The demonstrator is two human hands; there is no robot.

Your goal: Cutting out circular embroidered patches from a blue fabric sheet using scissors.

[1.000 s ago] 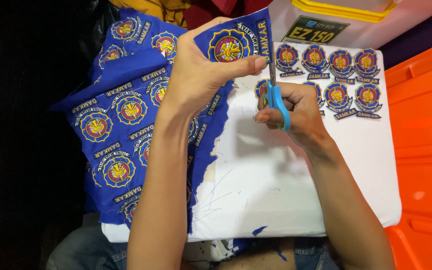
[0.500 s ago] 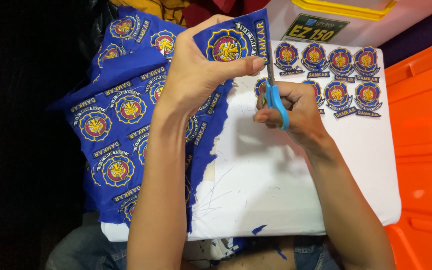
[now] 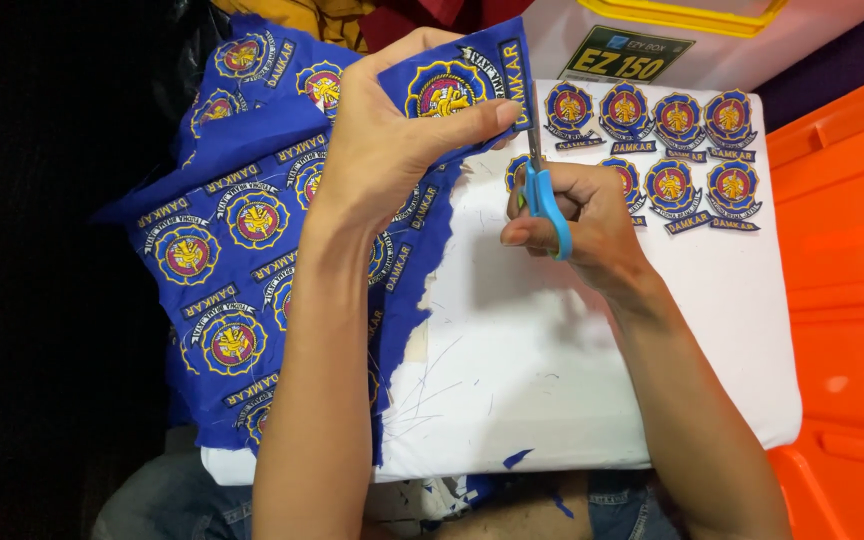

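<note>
I see little change since a second ago: my left hand [image 3: 392, 140] still pinches the blue embroidered emblem cloth [image 3: 252, 210], my right hand [image 3: 577, 215] grips the blue-handled scissors [image 3: 542, 185], blades at the cloth edge beside my left fingertips [image 3: 497, 115].

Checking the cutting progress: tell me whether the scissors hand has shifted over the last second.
No. The right hand with the blue-handled scissors sits at the same spot below the row of cut patches on the white board.

A single head-worn camera looks steeply down, close over a white board [image 3: 592, 380] on the lap.
</note>
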